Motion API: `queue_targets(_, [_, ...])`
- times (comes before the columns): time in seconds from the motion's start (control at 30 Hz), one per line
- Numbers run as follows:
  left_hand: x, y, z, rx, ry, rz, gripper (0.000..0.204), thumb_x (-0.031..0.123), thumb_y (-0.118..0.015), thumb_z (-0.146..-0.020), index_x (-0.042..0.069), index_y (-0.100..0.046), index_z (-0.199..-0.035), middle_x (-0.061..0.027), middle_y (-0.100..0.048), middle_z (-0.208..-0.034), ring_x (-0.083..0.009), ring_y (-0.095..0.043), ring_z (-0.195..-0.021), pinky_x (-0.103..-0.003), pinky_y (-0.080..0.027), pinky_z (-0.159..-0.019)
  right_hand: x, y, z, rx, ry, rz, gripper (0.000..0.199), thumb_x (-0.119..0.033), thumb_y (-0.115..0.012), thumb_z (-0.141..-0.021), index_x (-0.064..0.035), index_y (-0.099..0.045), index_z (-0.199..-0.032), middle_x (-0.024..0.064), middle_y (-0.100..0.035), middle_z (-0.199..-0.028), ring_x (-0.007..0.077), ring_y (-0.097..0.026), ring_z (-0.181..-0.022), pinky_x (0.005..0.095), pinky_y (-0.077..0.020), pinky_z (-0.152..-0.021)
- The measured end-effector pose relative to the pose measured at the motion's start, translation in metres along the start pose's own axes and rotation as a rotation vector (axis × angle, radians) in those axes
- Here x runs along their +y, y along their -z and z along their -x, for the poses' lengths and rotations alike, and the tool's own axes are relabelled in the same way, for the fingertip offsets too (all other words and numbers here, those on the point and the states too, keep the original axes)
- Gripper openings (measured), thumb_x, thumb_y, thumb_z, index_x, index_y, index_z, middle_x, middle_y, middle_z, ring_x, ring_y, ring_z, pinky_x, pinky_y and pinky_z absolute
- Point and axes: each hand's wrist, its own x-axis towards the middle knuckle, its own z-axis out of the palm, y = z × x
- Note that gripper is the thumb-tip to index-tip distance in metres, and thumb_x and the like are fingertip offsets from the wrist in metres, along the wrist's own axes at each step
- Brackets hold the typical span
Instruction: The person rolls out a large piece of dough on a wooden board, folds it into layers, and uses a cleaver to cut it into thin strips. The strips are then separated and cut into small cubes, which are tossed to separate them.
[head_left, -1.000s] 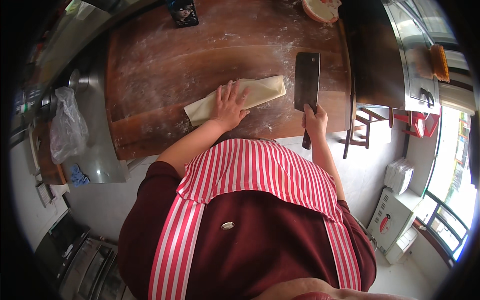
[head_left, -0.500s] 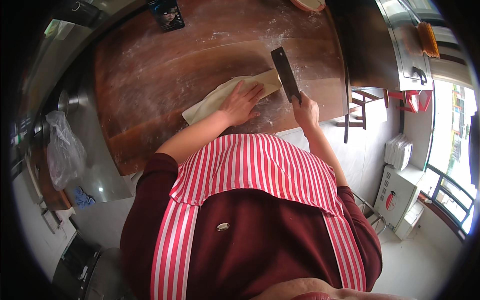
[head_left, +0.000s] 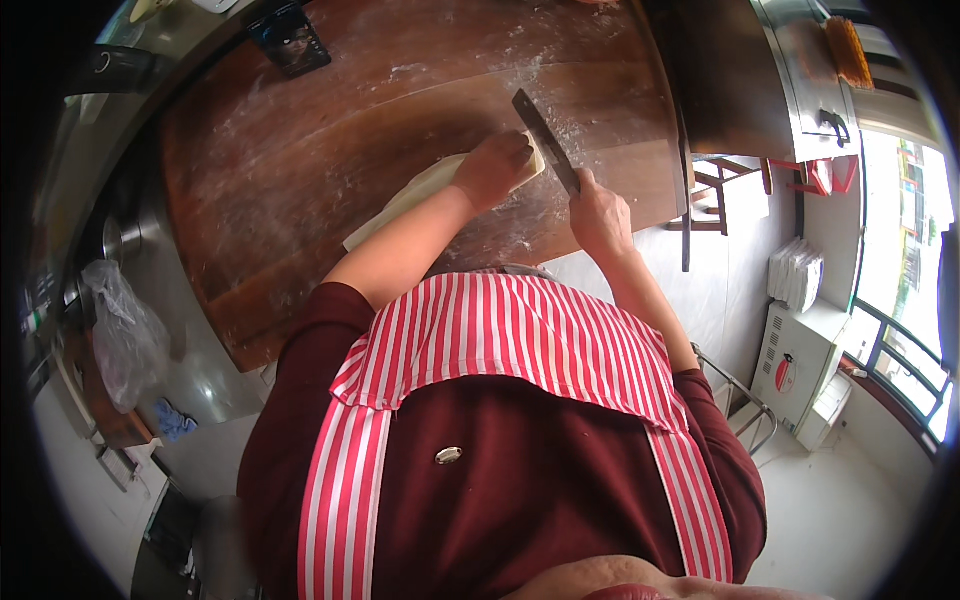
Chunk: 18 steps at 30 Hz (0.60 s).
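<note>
A flat, folded sheet of pale dough point(head_left: 425, 190) lies slantwise on the floured wooden board. My left hand point(head_left: 495, 168) holds it down close to its right end, fingertips curled under and covering part of it. In my right hand point(head_left: 602, 215) is the handle of a kitchen knife point(head_left: 545, 140) with a broad dark blade. The blade points up and to the left, just beside the dough's right end. Whether its edge touches the dough I cannot tell.
The wooden board point(head_left: 300, 170) is dusted with flour, and a black packet point(head_left: 287, 40) lies at its far left. Left of it hangs a clear plastic bag point(head_left: 128, 335). A wooden stool point(head_left: 712, 190) stands right of the board, below a metal cabinet point(head_left: 740, 80).
My left hand has gone from lying flat on the dough to curled fingers nearer its right end. The knife and my right hand have shifted slightly left; the view has also moved a little.
</note>
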Motion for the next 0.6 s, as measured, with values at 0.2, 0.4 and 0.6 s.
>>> queue_targets(0.2, [0.0,-0.001,-0.003,-0.027,0.009,-0.043,0.032,0.017,-0.057,-0.09,0.003,-0.064,-0.118,-0.0138,-0.06,-0.125,-0.0307,-0.054,-0.119,-0.041,-0.044,-0.102,-0.001,-0.002,0.015,-0.072,0.025,0.063,0.023,-0.008,-0.048,-0.089,-0.0049,-0.05,-0.112,0.0229,-0.068,-0.084,0.0432,-0.067,-0.078,0.0521,-0.0509,-0.07])
queue_targets(0.4, [0.005,0.003,-0.003,0.065,0.137,0.247,0.029,0.022,-0.057,-0.094,0.006,-0.064,-0.117,-0.0133,-0.06,-0.123,-0.0317,-0.056,-0.115,-0.04,-0.046,-0.099,0.008,-0.027,-0.007,-0.103,0.037,0.046,0.023,-0.008,-0.05,-0.088,-0.005,-0.046,-0.111,0.0242,-0.068,-0.08,0.0447,-0.066,-0.077,0.054,-0.0499,-0.068])
queue_targets(0.6, [0.005,0.005,0.005,0.051,0.083,0.118,0.03,0.021,-0.057,-0.094,0.004,-0.063,-0.117,-0.0146,-0.061,-0.122,-0.0332,-0.057,-0.114,-0.042,-0.047,-0.099,0.004,-0.027,-0.037,0.058,0.098,-0.049,0.024,-0.008,-0.051,-0.088,-0.0055,-0.046,-0.112,0.025,-0.067,-0.078,0.0452,-0.065,-0.074,0.055,-0.0492,-0.066])
